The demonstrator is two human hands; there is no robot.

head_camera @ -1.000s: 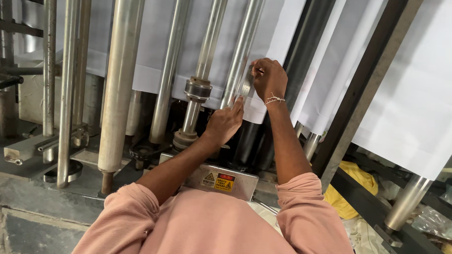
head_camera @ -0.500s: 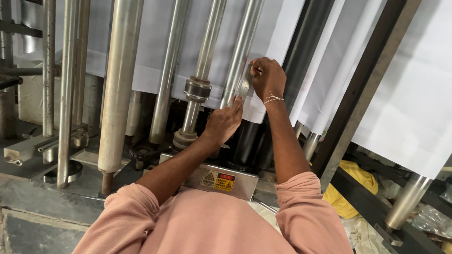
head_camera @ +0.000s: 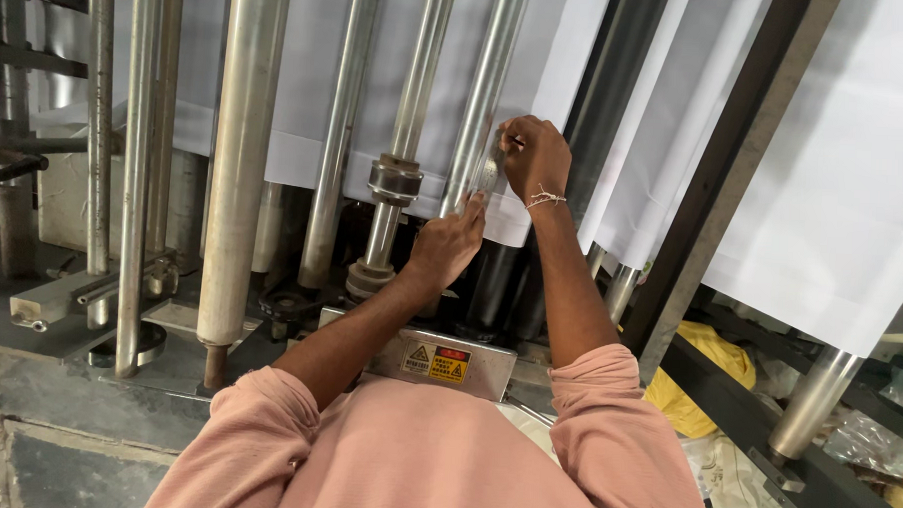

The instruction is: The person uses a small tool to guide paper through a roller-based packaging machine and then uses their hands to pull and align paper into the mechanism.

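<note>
**K:** Collar (head_camera: 486, 175) on the steel roller (head_camera: 482, 105), that small metal piece both hands are at. Near to far: pink sleeves, then the grey plate with warning stickers (head_camera: 438, 362) just below the forearms, then the hands.

**R:** Grips?

**K:** Left hand (head_camera: 447, 246) sits below the collar, fingers curled, thumb up against the roller (whether it's actually clamped, can't tell). Right hand (head_camera: 535, 157) is closed over the collar from above, fingertips pinching something thin and dark at its top edge, too small to identify.

**R:** Advice?

**K:** I'd judge it best to brace the roller with the lower hand and keep the white web (head_camera: 538, 77) edge, right beside the collar, clear of fingers. Behind: a ringed shaft (head_camera: 396, 177) to the left, more rollers, white sheets.
</note>
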